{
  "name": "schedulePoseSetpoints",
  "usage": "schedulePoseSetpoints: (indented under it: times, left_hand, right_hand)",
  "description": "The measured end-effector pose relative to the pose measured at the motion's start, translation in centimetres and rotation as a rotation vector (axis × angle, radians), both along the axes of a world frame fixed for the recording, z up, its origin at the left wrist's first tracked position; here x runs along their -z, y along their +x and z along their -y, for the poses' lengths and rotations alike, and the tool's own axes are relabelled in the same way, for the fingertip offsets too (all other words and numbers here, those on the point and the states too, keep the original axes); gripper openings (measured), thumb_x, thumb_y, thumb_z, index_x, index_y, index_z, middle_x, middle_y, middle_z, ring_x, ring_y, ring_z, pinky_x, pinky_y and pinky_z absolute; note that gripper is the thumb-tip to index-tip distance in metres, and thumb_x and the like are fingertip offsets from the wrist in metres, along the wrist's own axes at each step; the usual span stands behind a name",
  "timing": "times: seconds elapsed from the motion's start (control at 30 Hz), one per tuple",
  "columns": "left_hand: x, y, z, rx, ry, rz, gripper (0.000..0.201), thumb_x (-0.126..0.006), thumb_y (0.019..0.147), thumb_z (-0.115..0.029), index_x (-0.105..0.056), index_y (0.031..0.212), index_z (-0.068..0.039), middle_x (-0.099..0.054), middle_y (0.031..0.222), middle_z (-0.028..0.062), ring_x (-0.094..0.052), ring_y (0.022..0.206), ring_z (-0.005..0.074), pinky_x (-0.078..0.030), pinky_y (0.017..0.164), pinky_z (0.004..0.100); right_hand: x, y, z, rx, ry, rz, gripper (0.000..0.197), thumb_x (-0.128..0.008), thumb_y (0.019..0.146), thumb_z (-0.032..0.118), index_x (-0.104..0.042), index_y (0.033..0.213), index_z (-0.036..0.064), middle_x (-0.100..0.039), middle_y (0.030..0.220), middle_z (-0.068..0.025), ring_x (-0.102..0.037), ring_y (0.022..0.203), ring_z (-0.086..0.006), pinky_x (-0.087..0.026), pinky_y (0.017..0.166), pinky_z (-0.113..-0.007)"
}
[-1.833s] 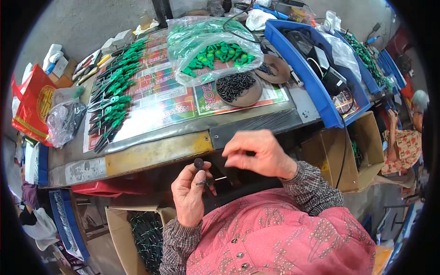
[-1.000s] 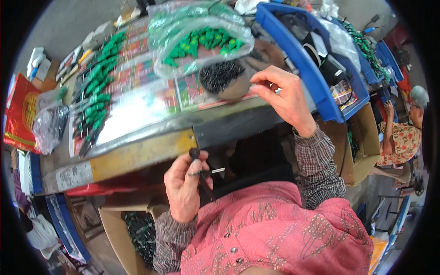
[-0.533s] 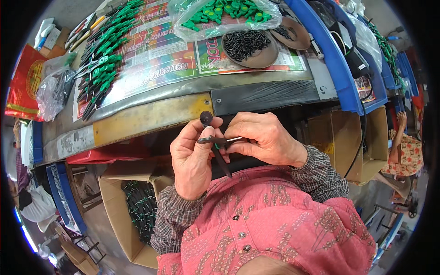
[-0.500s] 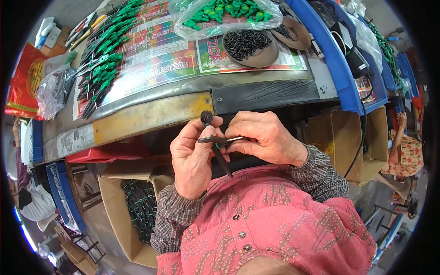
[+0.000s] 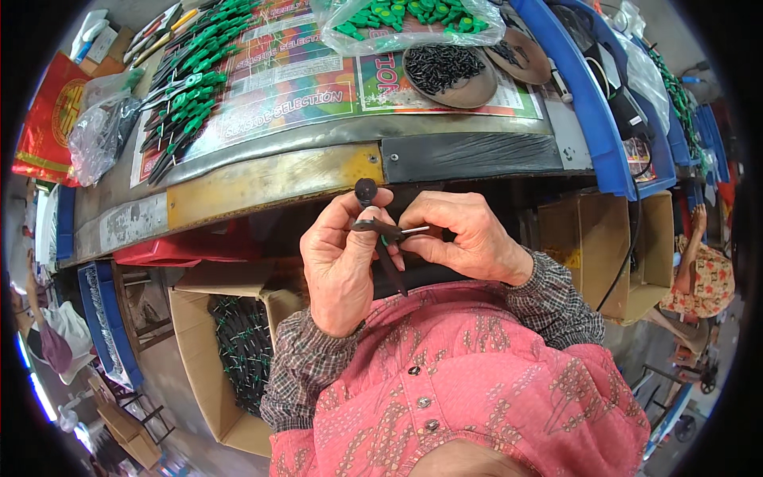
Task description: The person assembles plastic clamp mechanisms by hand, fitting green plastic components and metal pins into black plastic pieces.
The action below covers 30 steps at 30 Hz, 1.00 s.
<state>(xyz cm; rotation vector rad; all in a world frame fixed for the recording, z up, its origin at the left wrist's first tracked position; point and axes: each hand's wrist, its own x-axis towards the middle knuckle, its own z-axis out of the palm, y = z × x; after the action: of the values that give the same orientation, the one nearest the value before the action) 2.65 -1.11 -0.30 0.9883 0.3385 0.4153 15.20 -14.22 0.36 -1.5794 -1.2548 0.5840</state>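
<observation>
Just in front of the bench edge, my left hand (image 5: 342, 258) grips a black plastic part with a round disc end (image 5: 366, 189) and a long tapered blade pointing down. A little green shows at its middle, and a thin metal pin (image 5: 415, 230) sticks out of it to the right. My right hand (image 5: 465, 234) is closed beside the pin, thumb and forefinger at the part; what lies between its fingertips is hidden. Similar black and green pieces with metal pins (image 5: 187, 103) lie in a long pile on the bench at the left.
On the bench (image 5: 278, 163) are a plastic bag of green pieces (image 5: 405, 16), a bowl of small black pieces (image 5: 449, 73) and a blue tray (image 5: 592, 119). Below left stands a cardboard box (image 5: 195, 350) of black-green pieces; another carton (image 5: 588, 246) stands right. A person (image 5: 699, 274) is far right.
The right fingertips have shifted, and more of the metal pin shows with its end free. My left hand still holds the black part. The view has shifted slightly.
</observation>
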Motion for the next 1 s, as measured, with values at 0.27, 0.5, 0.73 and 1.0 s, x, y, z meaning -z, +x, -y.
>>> schedulePoseSetpoints:
  times: [0.27, 0.5, 0.73, 1.0]
  left_hand:
    - [-0.4, -0.4, -0.4, 0.066, -0.113, -0.009, 0.033, -0.055, 0.097, -0.017, -0.054, 0.121, 0.005, -0.061, 0.092, 0.0061, -0.06, 0.074, 0.0114, -0.054, 0.059, 0.0258]
    - [-0.1, -0.7, -0.2, 0.045, -0.175, -0.03, 0.03, -0.053, 0.095, -0.008, -0.053, 0.122, 0.004, -0.061, 0.103, 0.0084, -0.061, 0.073, 0.0142, -0.056, 0.059, 0.0301]
    - [0.3, -1.4, -0.5, 0.021, -0.071, -0.05, 0.04, -0.065, 0.085, 0.0, -0.053, 0.122, 0.003, -0.062, 0.111, 0.0093, -0.062, 0.086, 0.0142, -0.056, 0.068, 0.0295]
    - [0.4, -1.6, -0.3, -0.007, -0.061, -0.05, 0.044, -0.068, 0.081, 0.004, -0.053, 0.122, 0.002, -0.061, 0.114, 0.0105, -0.062, 0.086, 0.0138, -0.056, 0.069, 0.0281]
  right_hand:
    - [0.3, -0.7, 0.2, 0.049, 0.006, -0.185, 0.013, -0.067, 0.081, 0.001, -0.064, 0.093, -0.0018, -0.063, 0.079, -0.0067, -0.06, 0.065, -0.0111, -0.047, 0.057, -0.025]
    - [0.2, -1.0, 0.0, 0.092, -0.011, -0.27, 0.014, -0.067, 0.081, 0.001, -0.063, 0.094, -0.002, -0.066, 0.081, -0.0078, -0.064, 0.073, -0.0118, -0.05, 0.062, -0.025]
    - [0.5, -1.3, 0.0, 0.088, -0.028, -0.344, 0.014, -0.068, 0.081, 0.001, -0.063, 0.094, -0.0021, -0.065, 0.079, -0.0066, -0.062, 0.068, -0.0096, -0.049, 0.059, -0.024]
    - [1.0, -1.2, -0.1, 0.079, -0.006, -0.324, 0.015, -0.069, 0.081, 0.0, -0.063, 0.095, -0.0013, -0.064, 0.081, -0.0052, -0.06, 0.068, -0.0078, -0.047, 0.058, -0.022]
